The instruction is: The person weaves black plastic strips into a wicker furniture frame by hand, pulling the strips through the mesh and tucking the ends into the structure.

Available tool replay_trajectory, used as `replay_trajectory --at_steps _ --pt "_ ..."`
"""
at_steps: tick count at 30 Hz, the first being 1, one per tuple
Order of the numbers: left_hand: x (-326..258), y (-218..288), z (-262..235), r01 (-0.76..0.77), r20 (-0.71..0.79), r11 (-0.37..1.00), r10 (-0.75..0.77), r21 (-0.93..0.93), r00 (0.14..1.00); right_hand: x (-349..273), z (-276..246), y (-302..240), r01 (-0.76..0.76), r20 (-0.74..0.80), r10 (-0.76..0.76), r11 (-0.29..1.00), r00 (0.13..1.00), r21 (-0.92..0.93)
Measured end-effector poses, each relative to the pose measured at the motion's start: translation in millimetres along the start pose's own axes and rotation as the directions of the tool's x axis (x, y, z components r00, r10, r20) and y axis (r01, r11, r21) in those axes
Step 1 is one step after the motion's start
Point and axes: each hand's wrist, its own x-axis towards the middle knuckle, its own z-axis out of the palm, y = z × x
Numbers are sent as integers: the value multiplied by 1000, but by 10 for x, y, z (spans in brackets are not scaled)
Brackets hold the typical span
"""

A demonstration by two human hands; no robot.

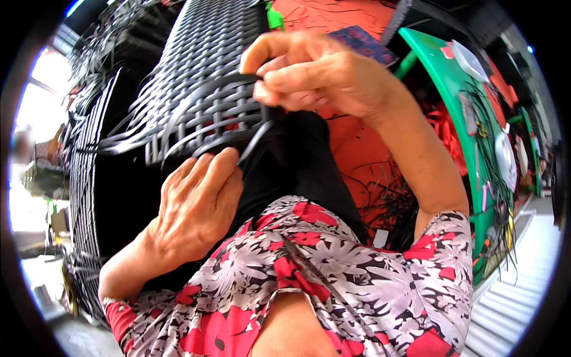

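Note:
A panel of woven grey plastic strips [202, 65] stretches away from me, with loose strip ends fanning out along its left and near edges. My right hand [327, 77] is raised over the panel's right edge, its thumb and fingers pinching a dark flat strip [223, 80] that arcs left across the weave. Below the near edge, my left hand [199, 205] is curled, back of the hand up. Its fingertips are hidden, so what they grip cannot be made out. Beside its knuckles hangs a light grey strip end [256, 140].
A green table [437, 77] on the right carries loose dark strips [491, 137] and white round items [505, 160]. More strips lie tangled on the red floor covering [363, 154]. At left stands another dark woven piece [86, 196]. My black-trousered legs [303, 160] are under the panel's near edge.

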Motion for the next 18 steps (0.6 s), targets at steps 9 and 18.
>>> replay_trajectory --at_steps 9,18 --pt "316 -185 -1 110 -151 992 -99 64 984 -135 -358 -563 358 121 -357 934 926 8" --pt "269 -165 -15 329 -17 907 -346 -264 938 -438 -558 -773 562 -112 -579 697 807 445"
